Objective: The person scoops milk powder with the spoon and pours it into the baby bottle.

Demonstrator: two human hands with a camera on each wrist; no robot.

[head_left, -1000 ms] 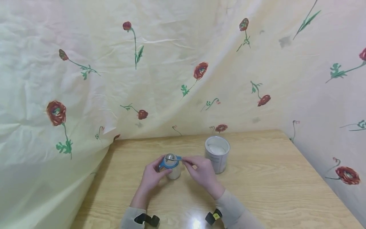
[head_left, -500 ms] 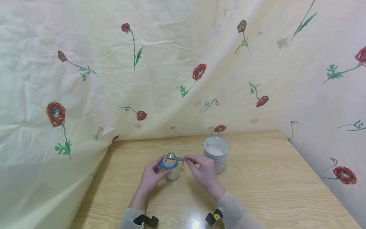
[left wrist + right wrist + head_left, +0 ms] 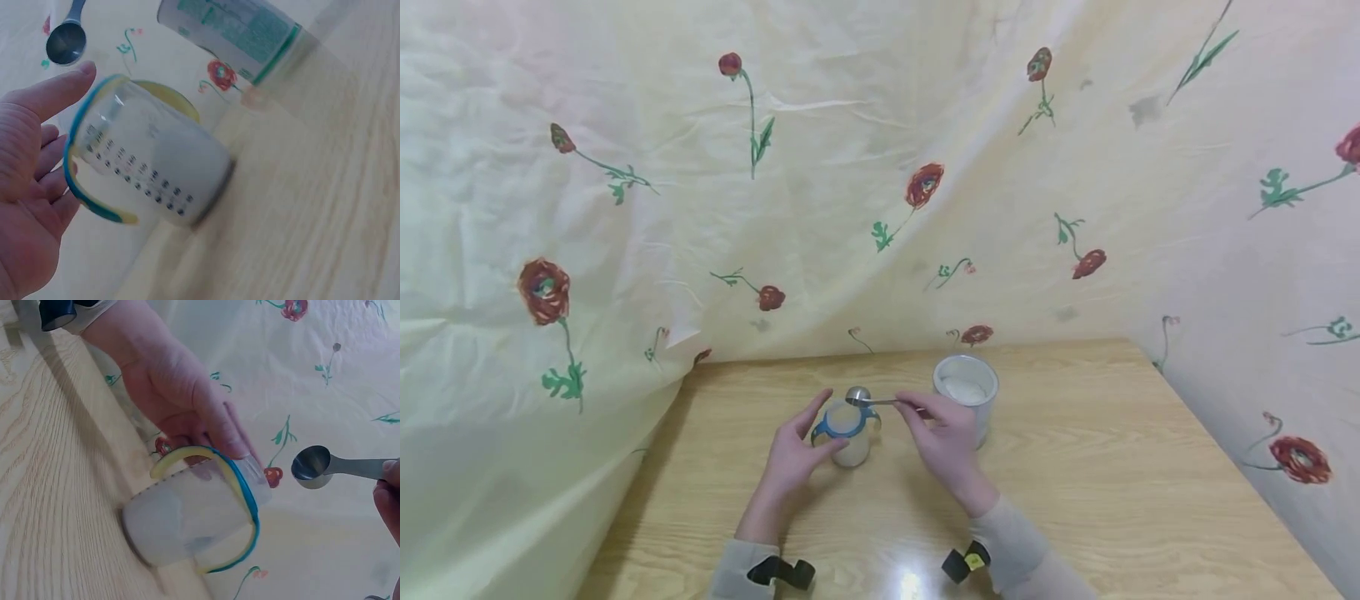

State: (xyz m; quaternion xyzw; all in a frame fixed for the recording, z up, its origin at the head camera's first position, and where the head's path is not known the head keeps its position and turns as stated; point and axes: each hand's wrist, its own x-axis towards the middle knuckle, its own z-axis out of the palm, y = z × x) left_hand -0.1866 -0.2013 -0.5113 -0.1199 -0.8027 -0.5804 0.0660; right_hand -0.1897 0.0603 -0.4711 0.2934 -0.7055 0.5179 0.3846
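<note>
A baby bottle (image 3: 851, 453) without a cap stands upright on the table, fitted with a blue and yellow two-handled ring (image 3: 247, 494). Graduation marks run down its clear wall in the left wrist view, and whitish contents show inside. My left hand (image 3: 793, 457) is spread around the bottle's left side, its thumb close to the neck and its fingers straight. Between thumb and fingertips, my right hand (image 3: 951, 437) pinches the handle of a metal measuring spoon (image 3: 312, 466). The spoon's round bowl is above and just right of the bottle mouth, facing sideways.
Behind my right hand stands a tall open can (image 3: 987, 417) with white powder inside; its green-and-white label (image 3: 231, 31) shows in the left wrist view. A flowered cloth (image 3: 850, 208) hangs along the back and sides of the wooden table (image 3: 1075, 467).
The spoon has moved up and right, off the bottle's mouth, with my right hand. My left fingers have loosened from the ring and spread out.
</note>
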